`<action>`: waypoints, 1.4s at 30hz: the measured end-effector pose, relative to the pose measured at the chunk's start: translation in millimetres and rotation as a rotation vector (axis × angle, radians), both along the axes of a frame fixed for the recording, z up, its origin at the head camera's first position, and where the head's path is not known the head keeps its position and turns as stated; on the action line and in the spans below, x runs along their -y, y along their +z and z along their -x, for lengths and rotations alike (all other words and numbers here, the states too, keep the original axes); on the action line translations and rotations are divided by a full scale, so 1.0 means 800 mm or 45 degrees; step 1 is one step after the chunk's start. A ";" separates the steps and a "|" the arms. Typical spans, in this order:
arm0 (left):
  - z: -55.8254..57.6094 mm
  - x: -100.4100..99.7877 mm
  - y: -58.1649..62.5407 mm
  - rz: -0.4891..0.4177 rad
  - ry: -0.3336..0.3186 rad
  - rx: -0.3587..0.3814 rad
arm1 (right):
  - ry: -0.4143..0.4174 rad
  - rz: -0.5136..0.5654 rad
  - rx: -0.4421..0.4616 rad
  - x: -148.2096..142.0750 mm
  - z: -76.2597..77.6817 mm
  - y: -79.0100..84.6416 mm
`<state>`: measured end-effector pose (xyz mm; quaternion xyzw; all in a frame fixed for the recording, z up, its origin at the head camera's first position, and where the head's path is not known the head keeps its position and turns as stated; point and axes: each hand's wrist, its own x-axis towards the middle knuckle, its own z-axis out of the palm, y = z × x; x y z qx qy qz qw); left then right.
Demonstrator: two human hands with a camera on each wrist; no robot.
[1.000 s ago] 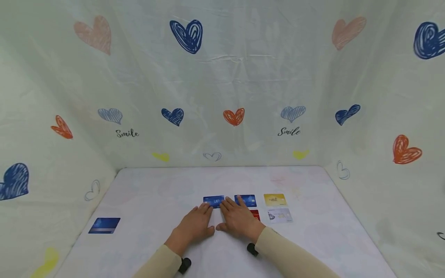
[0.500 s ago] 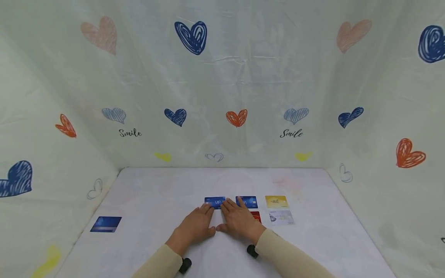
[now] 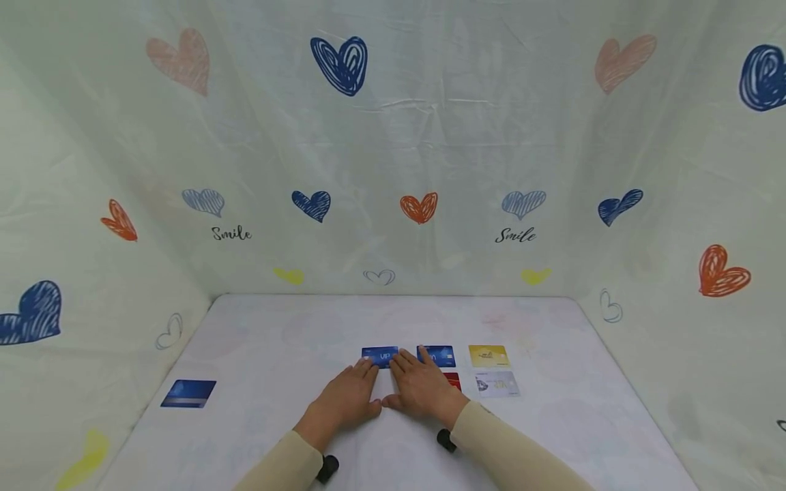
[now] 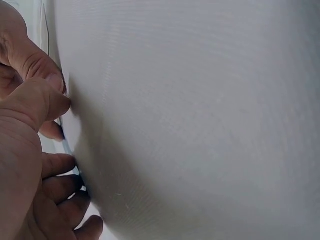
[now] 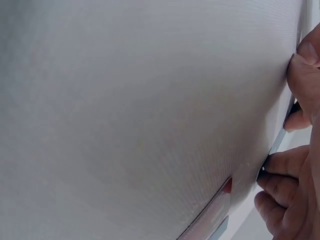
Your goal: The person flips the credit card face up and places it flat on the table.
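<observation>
My left hand [image 3: 346, 395] lies palm down with its fingertips on the near left edge of a blue VIP card [image 3: 380, 354]. Fingers of my right hand [image 3: 425, 390] touch that card's near right corner. The right hand's outer fingers reach a second blue card [image 3: 445, 354] and partly cover a red card [image 3: 453, 380]. Both thumbs point inward and nearly meet. From low down, the left wrist view shows the left fingers [image 4: 62, 187] against the table surface; the right wrist view shows the right fingers [image 5: 285, 170] likewise. Neither hand grips anything.
To the right lie a yellow card [image 3: 488, 355] and, nearer, a silver-white card [image 3: 497, 384]. Another blue card [image 3: 188, 393] is far off at the left. A white table [image 3: 295, 327] is bounded by heart-printed curtains [image 3: 368, 150] at the back and sides.
The head view has shifted slightly. Both hands and all the cards keep the same places on the table.
</observation>
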<state>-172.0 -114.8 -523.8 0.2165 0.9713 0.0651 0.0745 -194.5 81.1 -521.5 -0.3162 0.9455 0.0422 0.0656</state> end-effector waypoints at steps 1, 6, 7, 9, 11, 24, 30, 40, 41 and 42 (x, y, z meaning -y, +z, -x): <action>0.000 0.000 0.000 0.001 -0.003 -0.005 | -0.003 0.004 0.004 0.000 0.000 0.000; -0.002 0.001 -0.002 -0.015 -0.018 -0.029 | -0.014 0.018 -0.001 0.000 0.000 0.000; -0.002 0.001 -0.001 -0.020 -0.021 -0.032 | -0.013 0.015 -0.003 0.000 -0.001 0.000; -0.003 0.002 -0.001 -0.027 -0.025 -0.037 | -0.014 0.015 -0.006 0.000 -0.001 0.000; -0.005 0.004 -0.001 -0.030 -0.024 -0.042 | -0.014 0.015 -0.007 0.000 -0.001 0.000; -0.022 0.069 0.004 -0.082 0.254 -0.034 | -0.028 0.039 0.020 -0.001 -0.002 -0.002; -0.026 0.132 0.005 -0.071 0.408 -0.042 | -0.021 0.062 0.044 -0.003 0.000 -0.004; -0.045 0.261 0.015 -0.026 0.663 0.073 | -0.028 0.071 0.064 -0.004 -0.002 -0.003; -0.048 0.272 0.016 -0.042 0.680 0.073 | -0.027 0.073 0.064 -0.004 -0.003 -0.002; -0.051 0.281 0.016 -0.056 0.709 0.083 | -0.026 0.073 0.064 -0.004 -0.003 -0.001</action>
